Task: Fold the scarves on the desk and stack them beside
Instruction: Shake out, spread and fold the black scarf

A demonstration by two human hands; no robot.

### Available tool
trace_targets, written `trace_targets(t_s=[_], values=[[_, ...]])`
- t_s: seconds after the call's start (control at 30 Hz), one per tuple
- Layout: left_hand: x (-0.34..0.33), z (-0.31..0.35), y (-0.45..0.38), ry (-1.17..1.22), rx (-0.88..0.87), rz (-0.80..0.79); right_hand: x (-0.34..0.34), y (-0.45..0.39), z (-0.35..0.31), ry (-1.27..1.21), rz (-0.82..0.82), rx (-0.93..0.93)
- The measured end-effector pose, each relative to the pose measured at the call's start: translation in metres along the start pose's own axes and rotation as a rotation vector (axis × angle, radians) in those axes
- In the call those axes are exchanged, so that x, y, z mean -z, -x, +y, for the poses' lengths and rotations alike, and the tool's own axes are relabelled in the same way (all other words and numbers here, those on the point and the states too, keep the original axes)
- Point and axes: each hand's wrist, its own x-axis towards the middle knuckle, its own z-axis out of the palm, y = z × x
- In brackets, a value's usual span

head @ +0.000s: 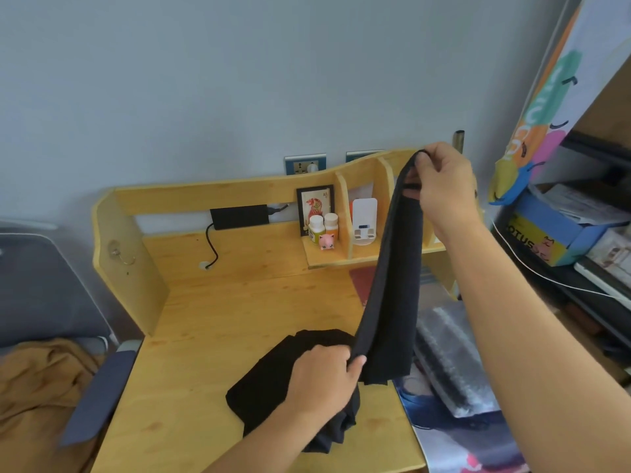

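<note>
We see a pale wooden counter [239,308] against a grey-blue wall, with a framed tiger picture [314,208] on its raised back shelf. Right of that picture, a blue box [543,238] reads "OTUS". Our right hand [444,186] is raised, fingers pinching the black scarf [392,285] by its top end; our left hand [327,377] grips its lower edge, above a crumpled black pile [269,387] on the counter.

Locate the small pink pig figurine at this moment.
In the head view, the small pink pig figurine stands on the wooden desk's raised shelf, right of centre, just in front of two white-capped bottles and a framed tiger picture.
</note>
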Motion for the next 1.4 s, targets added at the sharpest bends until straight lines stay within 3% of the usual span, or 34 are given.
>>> trace_targets(t_s=[0.17, 0.33, 0.43, 0.53, 0.67, 0.77, 0.87, 1.07, 1.27, 1.33, 1.4], values=[[-0.004, -0.019, -0.007, 0.372, 0.297, -0.049, 0.004, -0.017, 0.002, 0.023, -0.015, -0.026], [0.000, -0.046, -0.021, 0.436, 0.310, -0.139, 0.005, -0.022, -0.001, -0.157, 0.057, -0.059], [0.003, -0.052, -0.017, 0.387, 0.255, -0.144, -0.001, -0.019, -0.003, -0.229, 0.070, -0.082], [0.014, -0.059, -0.009, 0.343, 0.237, -0.042, -0.003, -0.019, -0.005, -0.281, 0.078, -0.099], [0.045, -0.083, -0.001, -0.008, 0.214, 0.150, -0.005, -0.022, -0.005, -0.371, 0.087, -0.141], [0.087, -0.121, -0.010, -0.207, 0.259, 0.233, -0.013, -0.023, 0.007, -0.365, 0.058, -0.200], [0.150, -0.155, -0.025, -0.230, 0.340, 0.283, -0.025, -0.029, 0.028, -0.283, 0.026, -0.300], [0.252, -0.163, -0.050, -0.338, 0.257, 0.329, -0.039, -0.046, 0.057, -0.258, -0.122, -0.619], [0.300, -0.155, -0.037, -0.607, 0.084, 0.489, -0.049, -0.035, 0.037, -0.537, 0.207, -0.286], [0.296, -0.155, -0.015, -0.552, 0.011, 0.367, -0.040, -0.009, 0.035, -0.578, 0.297, -0.252], [0.265, -0.153, 0.011, -0.466, 0.003, 0.123, -0.026, 0.026, 0.055, -0.584, 0.398, -0.307]])
